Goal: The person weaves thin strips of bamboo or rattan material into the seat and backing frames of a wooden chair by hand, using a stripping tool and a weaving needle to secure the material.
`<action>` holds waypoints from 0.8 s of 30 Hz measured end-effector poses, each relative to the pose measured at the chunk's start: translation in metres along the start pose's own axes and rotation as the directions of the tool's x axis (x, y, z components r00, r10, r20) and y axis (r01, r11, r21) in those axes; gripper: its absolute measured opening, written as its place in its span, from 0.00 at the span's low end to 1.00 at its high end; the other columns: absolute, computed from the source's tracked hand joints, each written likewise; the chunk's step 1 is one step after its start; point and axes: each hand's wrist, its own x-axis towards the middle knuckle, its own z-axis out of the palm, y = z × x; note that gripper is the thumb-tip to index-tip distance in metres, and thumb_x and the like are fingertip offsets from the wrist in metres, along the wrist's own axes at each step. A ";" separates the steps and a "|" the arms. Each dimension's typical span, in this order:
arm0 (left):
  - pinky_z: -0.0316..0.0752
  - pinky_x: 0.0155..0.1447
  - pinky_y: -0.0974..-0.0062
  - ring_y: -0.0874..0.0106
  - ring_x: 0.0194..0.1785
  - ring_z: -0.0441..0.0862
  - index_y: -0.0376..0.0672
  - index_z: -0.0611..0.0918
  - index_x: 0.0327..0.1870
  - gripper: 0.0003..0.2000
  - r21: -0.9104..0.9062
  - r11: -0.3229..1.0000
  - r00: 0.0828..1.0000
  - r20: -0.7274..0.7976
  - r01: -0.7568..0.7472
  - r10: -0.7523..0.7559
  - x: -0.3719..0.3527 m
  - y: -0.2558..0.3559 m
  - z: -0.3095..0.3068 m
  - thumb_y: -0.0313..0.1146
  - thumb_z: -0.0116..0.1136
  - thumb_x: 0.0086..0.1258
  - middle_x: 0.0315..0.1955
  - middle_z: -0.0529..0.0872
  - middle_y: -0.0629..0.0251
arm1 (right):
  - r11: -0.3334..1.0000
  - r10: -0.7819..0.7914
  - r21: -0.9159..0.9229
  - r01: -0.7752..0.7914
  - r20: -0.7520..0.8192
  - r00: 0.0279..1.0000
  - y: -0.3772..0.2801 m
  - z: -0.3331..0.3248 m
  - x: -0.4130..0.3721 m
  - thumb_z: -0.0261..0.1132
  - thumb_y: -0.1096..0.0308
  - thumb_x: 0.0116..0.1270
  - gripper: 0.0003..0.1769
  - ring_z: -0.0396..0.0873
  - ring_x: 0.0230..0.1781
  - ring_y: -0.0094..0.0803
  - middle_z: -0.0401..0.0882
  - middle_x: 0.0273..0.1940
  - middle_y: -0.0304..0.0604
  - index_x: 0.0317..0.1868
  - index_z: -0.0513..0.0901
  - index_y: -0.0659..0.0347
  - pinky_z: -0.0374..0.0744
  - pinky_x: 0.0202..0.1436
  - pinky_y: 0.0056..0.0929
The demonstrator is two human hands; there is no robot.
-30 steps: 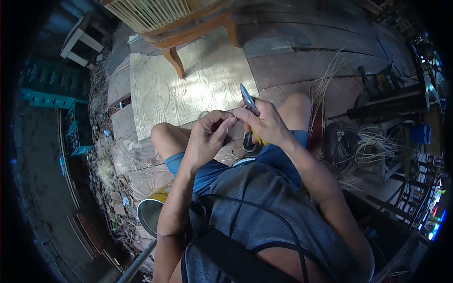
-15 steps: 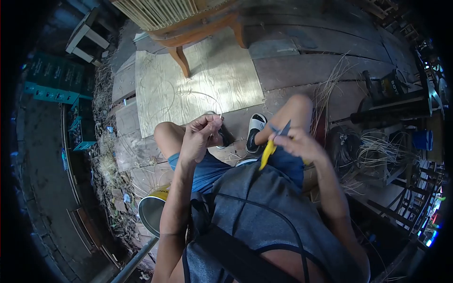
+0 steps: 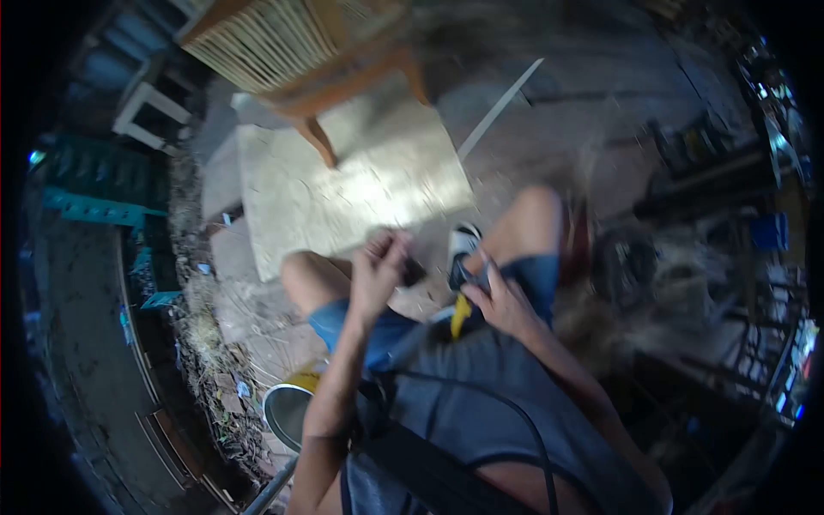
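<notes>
My left hand (image 3: 379,270) is closed, its fingertips pinched together above my left knee; motion blur hides whatever they hold. Close to my right knee, my right hand (image 3: 506,302) grips yellow-handled snips (image 3: 461,316). Their handle points down toward my lap, and the blades are blurred and partly covered by the fingers. A pale, straight strip (image 3: 502,107) shows over the floor beyond the mat, touching neither hand as far as I can see.
A wooden chair (image 3: 322,107) with a slatted side stands on a pale mat (image 3: 292,197). Beside my left arm is a yellow bucket (image 3: 302,379). Green crates (image 3: 90,206) stand at left. Dark benches (image 3: 704,193) and a blue container (image 3: 768,232) are at right.
My right hand has moved left and down with the snips, toward my lap. The thin strand above my left hand no longer shows. A pale strip has appeared over the floor. The view has shifted.
</notes>
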 end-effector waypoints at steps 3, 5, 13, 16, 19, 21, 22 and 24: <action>0.60 0.29 0.87 0.89 0.27 0.63 0.40 0.81 0.37 0.07 -0.003 0.986 0.986 0.001 -0.168 0.168 0.004 -0.036 -0.009 0.33 0.55 0.73 0.24 0.73 0.82 | 0.991 0.043 -0.126 -0.052 -0.068 0.997 0.004 0.017 0.003 0.60 0.58 0.68 0.41 0.80 0.33 0.61 0.79 0.31 0.67 0.69 0.51 0.75 0.79 0.36 0.49; 0.57 0.27 0.87 0.90 0.26 0.61 0.40 0.80 0.37 0.07 -0.117 0.993 1.000 -0.004 -0.028 0.028 -0.004 -0.048 -0.011 0.33 0.55 0.73 0.23 0.71 0.83 | 0.983 0.023 -0.177 -0.039 -0.090 0.996 0.009 0.020 0.007 0.60 0.58 0.68 0.42 0.81 0.35 0.60 0.80 0.32 0.66 0.71 0.46 0.71 0.80 0.37 0.48; 0.59 0.27 0.87 0.88 0.25 0.63 0.38 0.79 0.36 0.08 -0.141 0.990 0.999 -0.042 -0.022 0.016 -0.014 -0.031 -0.012 0.33 0.55 0.73 0.22 0.71 0.82 | 0.811 0.034 0.574 -0.113 0.146 0.989 0.035 0.004 0.048 0.61 0.65 0.68 0.14 0.77 0.21 0.26 0.79 0.26 0.42 0.49 0.79 0.64 0.75 0.23 0.24; 0.61 0.28 0.85 0.87 0.26 0.64 0.36 0.78 0.35 0.08 -0.021 0.983 0.983 -0.010 -0.182 0.182 -0.014 -0.005 -0.009 0.31 0.55 0.73 0.21 0.72 0.77 | 0.650 -0.113 0.754 -0.095 0.220 0.969 -0.043 -0.039 0.052 0.61 0.66 0.69 0.10 0.69 0.19 0.13 0.75 0.26 0.33 0.45 0.79 0.64 0.67 0.20 0.14; 0.62 0.28 0.85 0.87 0.27 0.64 0.35 0.79 0.36 0.07 0.160 0.961 0.967 0.154 -0.226 0.202 -0.021 0.016 -0.009 0.31 0.56 0.72 0.21 0.73 0.75 | 0.620 -0.204 0.784 -0.043 0.214 0.955 -0.086 -0.035 0.055 0.60 0.65 0.70 0.10 0.69 0.17 0.14 0.75 0.25 0.34 0.40 0.78 0.65 0.67 0.19 0.15; 0.66 0.30 0.84 0.86 0.28 0.68 0.35 0.79 0.37 0.07 0.176 0.945 0.951 0.190 -0.277 0.244 -0.025 0.024 -0.009 0.30 0.55 0.72 0.22 0.75 0.73 | 0.654 -0.212 0.756 0.003 0.179 0.961 -0.095 -0.032 0.059 0.60 0.64 0.70 0.11 0.68 0.16 0.14 0.74 0.24 0.34 0.38 0.78 0.65 0.66 0.18 0.15; 0.68 0.31 0.83 0.85 0.28 0.70 0.35 0.79 0.37 0.07 0.164 0.933 0.940 0.175 -0.321 0.292 -0.027 0.028 -0.008 0.30 0.55 0.72 0.22 0.76 0.72 | 0.686 -0.209 0.727 0.022 0.169 0.963 -0.095 -0.032 0.061 0.61 0.64 0.70 0.12 0.68 0.16 0.14 0.74 0.22 0.34 0.39 0.78 0.66 0.66 0.18 0.16; 0.72 0.34 0.82 0.84 0.30 0.74 0.34 0.80 0.38 0.07 0.210 0.900 0.920 0.174 -0.383 0.351 -0.030 0.039 -0.009 0.29 0.55 0.72 0.24 0.80 0.68 | 0.725 -0.155 0.689 -0.001 0.165 0.974 -0.100 -0.032 0.063 0.62 0.62 0.69 0.14 0.70 0.17 0.15 0.73 0.19 0.34 0.38 0.79 0.67 0.65 0.18 0.16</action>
